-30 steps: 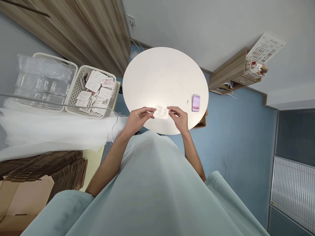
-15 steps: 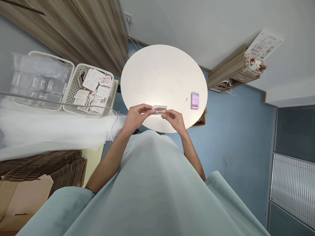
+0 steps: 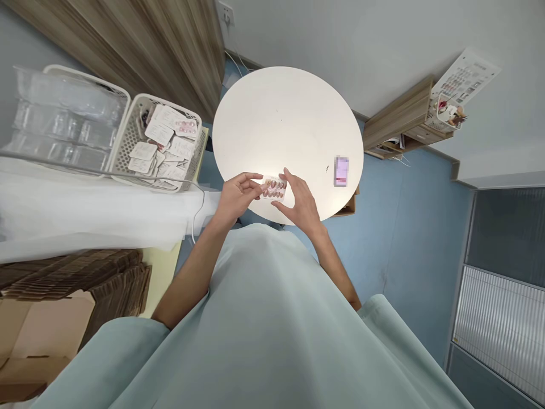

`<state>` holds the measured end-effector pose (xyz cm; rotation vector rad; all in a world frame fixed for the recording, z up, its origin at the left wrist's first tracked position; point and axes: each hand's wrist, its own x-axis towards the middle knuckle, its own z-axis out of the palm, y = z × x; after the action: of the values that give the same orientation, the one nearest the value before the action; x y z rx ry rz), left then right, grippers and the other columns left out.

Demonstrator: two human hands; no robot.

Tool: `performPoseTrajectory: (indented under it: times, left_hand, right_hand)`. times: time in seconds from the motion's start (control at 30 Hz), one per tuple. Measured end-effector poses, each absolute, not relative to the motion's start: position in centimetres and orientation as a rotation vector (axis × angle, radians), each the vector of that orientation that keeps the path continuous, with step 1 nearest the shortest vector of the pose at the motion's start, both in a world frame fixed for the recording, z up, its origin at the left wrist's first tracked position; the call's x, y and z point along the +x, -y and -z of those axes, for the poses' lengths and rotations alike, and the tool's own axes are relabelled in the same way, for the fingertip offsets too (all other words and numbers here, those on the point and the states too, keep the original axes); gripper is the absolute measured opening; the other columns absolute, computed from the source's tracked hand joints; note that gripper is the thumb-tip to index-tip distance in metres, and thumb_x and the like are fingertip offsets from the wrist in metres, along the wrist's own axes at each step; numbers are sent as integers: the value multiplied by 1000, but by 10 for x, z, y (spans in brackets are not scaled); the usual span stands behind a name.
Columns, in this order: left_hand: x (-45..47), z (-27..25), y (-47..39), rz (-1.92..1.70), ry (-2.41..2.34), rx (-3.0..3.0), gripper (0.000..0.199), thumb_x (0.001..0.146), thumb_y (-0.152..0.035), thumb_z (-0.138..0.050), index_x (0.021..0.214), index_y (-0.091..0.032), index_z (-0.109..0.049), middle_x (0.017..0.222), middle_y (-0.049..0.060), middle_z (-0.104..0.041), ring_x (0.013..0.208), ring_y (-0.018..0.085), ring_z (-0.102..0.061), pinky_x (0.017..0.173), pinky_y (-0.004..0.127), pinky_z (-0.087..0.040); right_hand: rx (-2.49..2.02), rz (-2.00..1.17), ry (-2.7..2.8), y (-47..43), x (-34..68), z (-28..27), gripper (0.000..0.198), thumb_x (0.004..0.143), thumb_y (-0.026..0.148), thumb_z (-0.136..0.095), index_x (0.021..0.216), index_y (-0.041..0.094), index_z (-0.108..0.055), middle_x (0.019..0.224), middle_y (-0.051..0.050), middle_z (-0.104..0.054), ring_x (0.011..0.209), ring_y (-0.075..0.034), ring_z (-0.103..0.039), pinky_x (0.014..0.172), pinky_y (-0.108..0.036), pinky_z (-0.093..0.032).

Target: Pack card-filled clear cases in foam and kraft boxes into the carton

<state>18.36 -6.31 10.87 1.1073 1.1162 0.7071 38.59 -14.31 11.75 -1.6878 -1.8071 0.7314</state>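
A small white card of press-on nails (image 3: 275,188), with two rows of shiny pinkish pieces, faces up over the near part of the round white table (image 3: 287,113). My left hand (image 3: 238,196) pinches its left edge, thumb on top. Around the card's right side, my right hand (image 3: 301,200) is open, thumb and fingers spread apart. The fingertips are close to the upper right corner; whether they touch it I cannot tell.
A phone (image 3: 341,171) lies on the table's right side. To the left stand a white basket (image 3: 123,145) of similar cards and another basket (image 3: 123,102) with clear plastic boxes. Folded cardboard boxes (image 3: 123,287) are stacked lower left. A cable (image 3: 196,218) crosses the left side.
The card has tipped to face up, showing its rows more plainly. My right hand has let go of its right edge and spread its fingers. The view has shifted slightly.
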Motion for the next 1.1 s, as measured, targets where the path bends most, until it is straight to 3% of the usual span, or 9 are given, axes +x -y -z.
performPoseTrajectory:
  times: [0.37, 0.57, 0.7, 0.93, 1.1]
  left_hand:
    - [133, -51, 62, -704, -1171, 1056, 61, 80, -70, -90, 113, -20, -76, 94, 10, -81, 87, 25, -78, 79, 38, -64]
    - [101, -24, 53, -669, -1310, 1121, 44, 93, -50, -77, 124, -20, -75, 129, 16, -82, 108, 30, -81, 106, 49, -64]
    - [82, -25, 48, -673, -1335, 1131, 39, 97, -43, -71, 128, -20, -74, 135, 15, -81, 123, 31, -78, 116, 51, -60]
    - [52, -29, 33, -691, -1370, 1139, 36, 96, -39, -68, 127, -22, -75, 135, 13, -81, 130, 32, -75, 119, 52, -59]
    - [27, -28, 20, -814, -1417, 1128, 37, 96, -39, -66, 128, -21, -74, 136, 14, -80, 129, 31, -75, 119, 51, -58]
  right_hand:
    - [-1651, -777, 2085, 107, 331, -75, 96, 108, 35, -68, 185, 34, -11, 158, -12, -67, 144, -36, -64, 124, -59, -52]
    - [-1680, -831, 2135, 79, 309, -26, 96, 102, 24, -66, 184, 27, -17, 150, -14, -72, 137, -36, -67, 122, -58, -53]
    - [-1801, -839, 2133, 68, 305, 8, 96, 98, 18, -64, 183, 23, -20, 147, -15, -73, 135, -35, -67, 124, -59, -52]
    - [-1906, -842, 2113, 54, 292, 25, 94, 96, 22, -70, 179, 15, -27, 167, -22, -58, 159, -38, -51, 135, -63, -39]
    - [-1861, -768, 2119, 30, 272, 8, 88, 103, 30, -67, 180, 18, -27, 170, -22, -56, 162, -37, -49, 135, -63, -38]
